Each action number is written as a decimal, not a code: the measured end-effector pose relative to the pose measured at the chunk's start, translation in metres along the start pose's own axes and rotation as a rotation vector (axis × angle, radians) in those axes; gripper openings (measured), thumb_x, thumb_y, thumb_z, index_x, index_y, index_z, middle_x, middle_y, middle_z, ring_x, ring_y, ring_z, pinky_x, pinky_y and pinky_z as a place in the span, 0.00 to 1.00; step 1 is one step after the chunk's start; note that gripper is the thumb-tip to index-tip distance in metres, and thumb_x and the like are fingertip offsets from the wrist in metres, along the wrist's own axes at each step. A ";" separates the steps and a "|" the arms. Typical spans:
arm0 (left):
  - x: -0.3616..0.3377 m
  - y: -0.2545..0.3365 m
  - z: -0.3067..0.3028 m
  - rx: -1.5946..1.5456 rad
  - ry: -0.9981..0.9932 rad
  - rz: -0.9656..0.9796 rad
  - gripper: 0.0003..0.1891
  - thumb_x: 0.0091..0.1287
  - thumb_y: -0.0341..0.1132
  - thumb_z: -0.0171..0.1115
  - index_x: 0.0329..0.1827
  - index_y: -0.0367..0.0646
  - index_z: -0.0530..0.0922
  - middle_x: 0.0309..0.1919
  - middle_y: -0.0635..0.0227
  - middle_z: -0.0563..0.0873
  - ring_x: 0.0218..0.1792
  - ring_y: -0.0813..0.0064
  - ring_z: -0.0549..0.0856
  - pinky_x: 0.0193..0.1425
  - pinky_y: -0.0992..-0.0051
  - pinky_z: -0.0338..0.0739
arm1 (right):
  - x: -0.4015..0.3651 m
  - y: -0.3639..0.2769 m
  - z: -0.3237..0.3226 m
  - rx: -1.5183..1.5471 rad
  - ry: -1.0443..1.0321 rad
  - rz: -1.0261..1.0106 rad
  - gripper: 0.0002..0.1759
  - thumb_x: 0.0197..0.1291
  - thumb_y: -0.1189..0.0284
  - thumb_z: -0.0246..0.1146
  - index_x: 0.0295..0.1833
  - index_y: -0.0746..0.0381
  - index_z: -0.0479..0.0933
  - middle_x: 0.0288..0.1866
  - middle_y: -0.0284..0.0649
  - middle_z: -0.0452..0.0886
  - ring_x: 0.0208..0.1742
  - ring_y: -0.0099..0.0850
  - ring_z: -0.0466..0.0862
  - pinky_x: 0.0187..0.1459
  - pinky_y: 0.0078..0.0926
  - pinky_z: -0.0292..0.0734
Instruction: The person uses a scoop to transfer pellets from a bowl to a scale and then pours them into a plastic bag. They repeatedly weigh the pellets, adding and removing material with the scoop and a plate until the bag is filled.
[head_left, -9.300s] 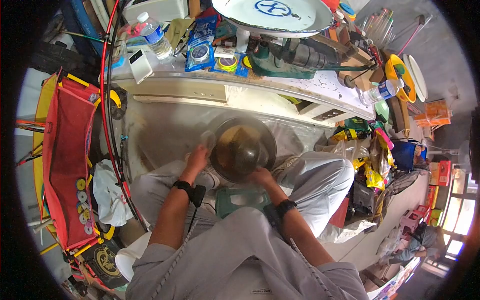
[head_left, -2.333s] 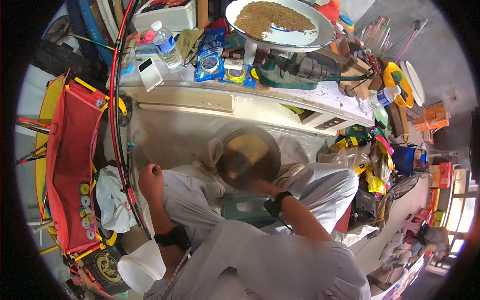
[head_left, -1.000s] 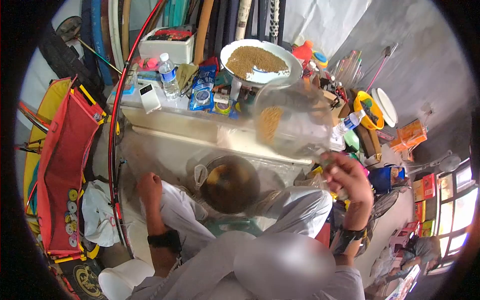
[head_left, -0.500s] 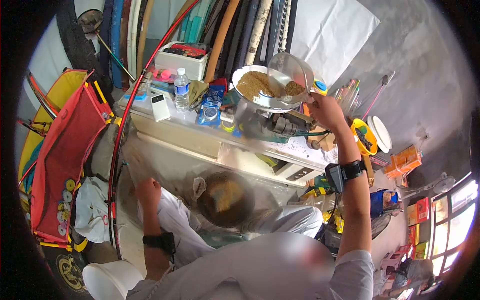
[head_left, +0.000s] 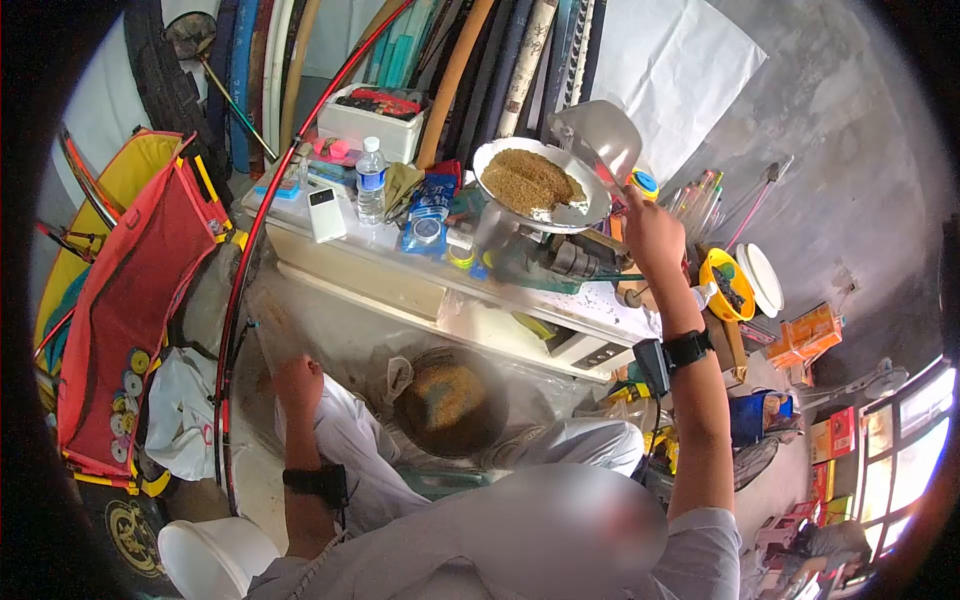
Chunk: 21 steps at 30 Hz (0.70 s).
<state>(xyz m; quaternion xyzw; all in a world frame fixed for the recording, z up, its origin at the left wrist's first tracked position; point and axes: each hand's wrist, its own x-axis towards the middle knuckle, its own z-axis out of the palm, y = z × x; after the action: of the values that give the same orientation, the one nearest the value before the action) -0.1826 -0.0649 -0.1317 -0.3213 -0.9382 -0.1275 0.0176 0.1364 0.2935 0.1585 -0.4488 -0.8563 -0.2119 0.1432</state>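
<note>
- Two hands do different work: the right hand (head_left: pixel 650 235) is raised high and clamped on the handle of a clear plastic scoop (head_left: pixel 597 135), while the left hand (head_left: pixel 297 380) rests on the knee with fingers curled together, holding nothing that I can see
- The scoop is tipped mouth-down just above the far edge of the tray (head_left: pixel 575 213), probably so that its content falls on the pile; it looks almost empty
- The tray is round, white and shallow, like enamel, and carries a heap of brown, fine grain (head_left: pixel 525 180)
- It sits on top of a dark green metal machine (head_left: pixel 560 260) on the table (head_left: pixel 400 275), so it seems to feed that machine
- A dark round basin (head_left: pixel 480 440) with more grain stands on the floor between the feet, low and easy to reach
- A clear water bottle (head_left: pixel 371 180) stands upright on the table, well apart from the tray
</note>
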 end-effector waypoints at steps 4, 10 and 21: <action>0.004 -0.008 0.015 -0.345 0.039 0.109 0.05 0.54 0.33 0.62 0.31 0.42 0.78 0.29 0.62 0.83 0.36 0.60 0.82 0.40 0.64 0.75 | -0.043 0.025 0.043 0.546 0.313 0.074 0.15 0.63 0.70 0.53 0.55 0.59 0.68 0.33 0.47 0.80 0.30 0.41 0.81 0.30 0.36 0.75; 0.058 0.079 -0.035 -1.093 -0.220 0.341 0.11 0.62 0.35 0.59 0.44 0.40 0.76 0.38 0.65 0.83 0.43 0.71 0.82 0.50 0.72 0.74 | -0.188 0.010 0.012 2.255 -0.181 0.555 0.13 0.65 0.63 0.54 0.39 0.63 0.70 0.21 0.32 0.66 0.17 0.20 0.66 0.14 0.19 0.60; 0.198 0.305 -0.095 -1.650 -1.117 -0.046 0.40 0.63 0.55 0.55 0.65 0.31 0.54 0.64 0.47 0.62 0.58 0.51 0.72 0.60 0.55 0.70 | -0.335 -0.080 0.088 2.295 -0.877 1.006 0.16 0.66 0.59 0.53 0.35 0.62 0.69 0.17 0.27 0.62 0.16 0.18 0.59 0.17 0.17 0.54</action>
<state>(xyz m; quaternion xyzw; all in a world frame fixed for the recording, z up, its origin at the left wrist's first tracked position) -0.1588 0.2622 0.0522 -0.2287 -0.4354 -0.5707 -0.6576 0.2517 0.0591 -0.0829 -0.3707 -0.2650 0.8639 0.2144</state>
